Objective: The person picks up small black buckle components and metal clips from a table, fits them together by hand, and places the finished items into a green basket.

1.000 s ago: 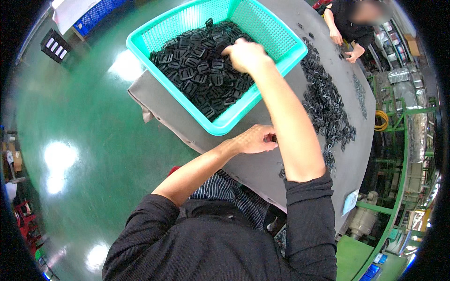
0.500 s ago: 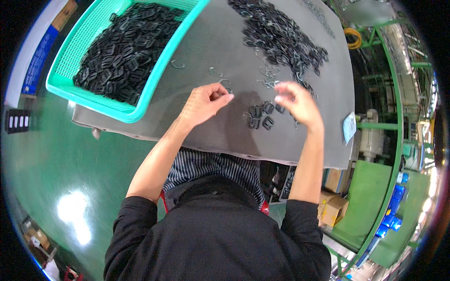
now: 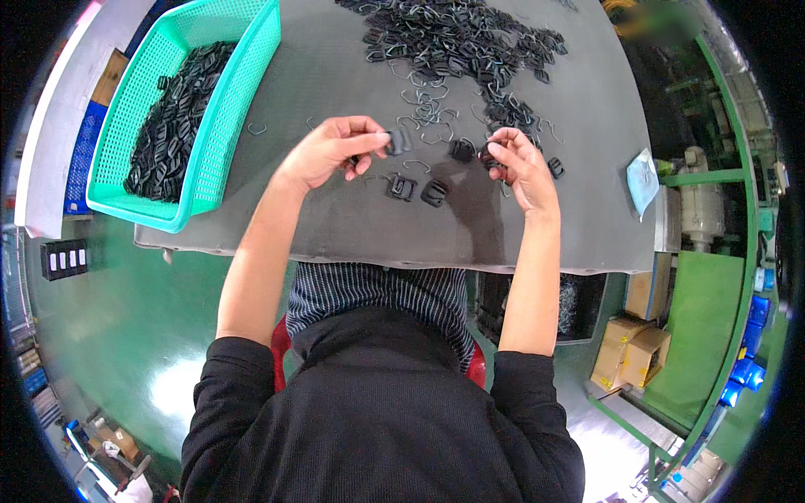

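Observation:
My left hand (image 3: 331, 152) pinches a black plastic buckle (image 3: 397, 141) between thumb and forefinger, just above the grey table (image 3: 319, 210). Across from it, my right hand (image 3: 521, 170) has its fingers closed on another small black buckle (image 3: 486, 157), partly hidden by the fingertips. Between the hands lie loose pieces: one buckle (image 3: 401, 188) nearest the left hand, a second buckle (image 3: 434, 193) beside it, and a third buckle (image 3: 461, 149) close to the right hand. Bent metal wire hooks (image 3: 428, 107) are scattered just beyond.
A large heap of black buckles (image 3: 453, 42) covers the far part of the table. At left stands a turquoise basket (image 3: 226, 126) of black buckles. A light blue face mask (image 3: 641, 183) lies at the right edge. Cardboard boxes (image 3: 629, 352) sit below right.
The view has shifted, and the basket now appears further left. Buckles now show in both hands' grips; fewer lie loose between the hands.

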A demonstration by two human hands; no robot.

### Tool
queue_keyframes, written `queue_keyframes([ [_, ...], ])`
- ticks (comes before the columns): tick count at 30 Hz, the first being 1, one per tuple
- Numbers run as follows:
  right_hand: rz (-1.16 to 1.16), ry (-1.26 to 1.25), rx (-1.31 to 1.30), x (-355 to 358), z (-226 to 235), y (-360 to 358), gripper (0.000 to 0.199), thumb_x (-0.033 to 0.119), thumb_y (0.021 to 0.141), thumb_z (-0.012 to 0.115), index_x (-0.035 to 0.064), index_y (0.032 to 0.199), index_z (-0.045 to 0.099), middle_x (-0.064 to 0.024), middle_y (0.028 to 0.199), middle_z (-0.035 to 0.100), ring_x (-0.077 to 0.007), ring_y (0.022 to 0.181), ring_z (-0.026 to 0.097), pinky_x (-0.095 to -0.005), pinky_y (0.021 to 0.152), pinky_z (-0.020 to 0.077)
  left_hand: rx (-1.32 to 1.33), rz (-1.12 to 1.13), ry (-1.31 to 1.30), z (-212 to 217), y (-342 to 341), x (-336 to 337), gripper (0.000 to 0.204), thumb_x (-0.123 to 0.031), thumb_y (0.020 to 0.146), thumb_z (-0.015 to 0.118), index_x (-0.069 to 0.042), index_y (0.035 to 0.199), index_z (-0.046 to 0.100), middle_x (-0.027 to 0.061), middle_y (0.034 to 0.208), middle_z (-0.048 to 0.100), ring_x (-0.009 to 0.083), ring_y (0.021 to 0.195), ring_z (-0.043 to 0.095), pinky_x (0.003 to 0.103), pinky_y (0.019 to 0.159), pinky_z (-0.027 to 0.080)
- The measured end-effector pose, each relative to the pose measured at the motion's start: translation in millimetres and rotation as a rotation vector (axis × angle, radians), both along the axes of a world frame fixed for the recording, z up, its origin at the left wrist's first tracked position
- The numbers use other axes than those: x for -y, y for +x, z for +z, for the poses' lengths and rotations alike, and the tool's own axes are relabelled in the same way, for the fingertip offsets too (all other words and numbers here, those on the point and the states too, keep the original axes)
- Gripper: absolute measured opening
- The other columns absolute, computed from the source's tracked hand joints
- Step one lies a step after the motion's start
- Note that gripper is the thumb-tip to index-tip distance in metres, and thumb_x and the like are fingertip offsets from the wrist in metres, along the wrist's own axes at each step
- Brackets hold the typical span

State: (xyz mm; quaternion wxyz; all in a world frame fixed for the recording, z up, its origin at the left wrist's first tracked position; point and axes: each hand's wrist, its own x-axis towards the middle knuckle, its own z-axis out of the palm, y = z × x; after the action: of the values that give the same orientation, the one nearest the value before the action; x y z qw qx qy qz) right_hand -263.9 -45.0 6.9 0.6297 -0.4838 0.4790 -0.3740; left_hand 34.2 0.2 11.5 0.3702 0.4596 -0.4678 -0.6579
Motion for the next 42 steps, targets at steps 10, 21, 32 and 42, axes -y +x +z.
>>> queue_keyframes([
  [10, 0.23, -0.512, -1.143, 2, -7, 33, 0.034, 0.032, 0.068, 0.076, 0.0061, 0.088, 0.065, -0.0113, 0.087, 0.064, -0.028, 0.082, 0.062, -0.0399, 0.071, 0.0485, -0.536, 0.096, 0.146, -3, -13, -14, 0.015, -0.02, 0.09, 0.051, -0.005, 0.09, 0.053, 0.011, 0.087, 0.063, 0.0128, 0.063, 0.059, 0.022, 0.047, 0.048],
  [21, -0.019, -0.161, -0.141, 9, 6, -49, 0.028, 0.029, 0.077, 0.069, 0.0057, 0.091, 0.062, -0.0042, 0.078, 0.062, -0.0122, 0.068, 0.057, -0.0238, 0.056, 0.0429, 1.063, -0.019, -0.686, 0, -67, -43, 0.026, -0.023, 0.071, 0.073, -0.003, 0.083, 0.059, 0.0124, 0.082, 0.059, 0.0294, 0.071, 0.062, 0.038, 0.062, 0.049],
  [32, 0.107, -0.345, -0.651, 15, -8, -7, 0.027, 0.025, 0.072, 0.074, 0.0008, 0.078, 0.064, 0.0002, 0.062, 0.056, -0.0092, 0.056, 0.048, -0.0247, 0.054, 0.0385, 0.297, 0.057, 0.014, 17, -7, 6, 0.023, -0.028, 0.079, 0.068, -0.006, 0.085, 0.068, -0.0016, 0.068, 0.057, 0.0056, 0.053, 0.045, 0.022, 0.046, 0.035],
  [42, -0.317, -0.195, -0.837, -20, -25, -61, 0.038, 0.034, 0.073, 0.075, -0.0007, 0.085, 0.066, -0.0044, 0.07, 0.063, -0.0118, 0.064, 0.056, -0.0253, 0.058, 0.044, 0.581, 0.122, -0.138, 5, 10, 17, 0.026, -0.028, 0.077, 0.069, -0.005, 0.087, 0.071, -0.0004, 0.058, 0.054, 0.0064, 0.049, 0.044, 0.024, 0.044, 0.034],
])
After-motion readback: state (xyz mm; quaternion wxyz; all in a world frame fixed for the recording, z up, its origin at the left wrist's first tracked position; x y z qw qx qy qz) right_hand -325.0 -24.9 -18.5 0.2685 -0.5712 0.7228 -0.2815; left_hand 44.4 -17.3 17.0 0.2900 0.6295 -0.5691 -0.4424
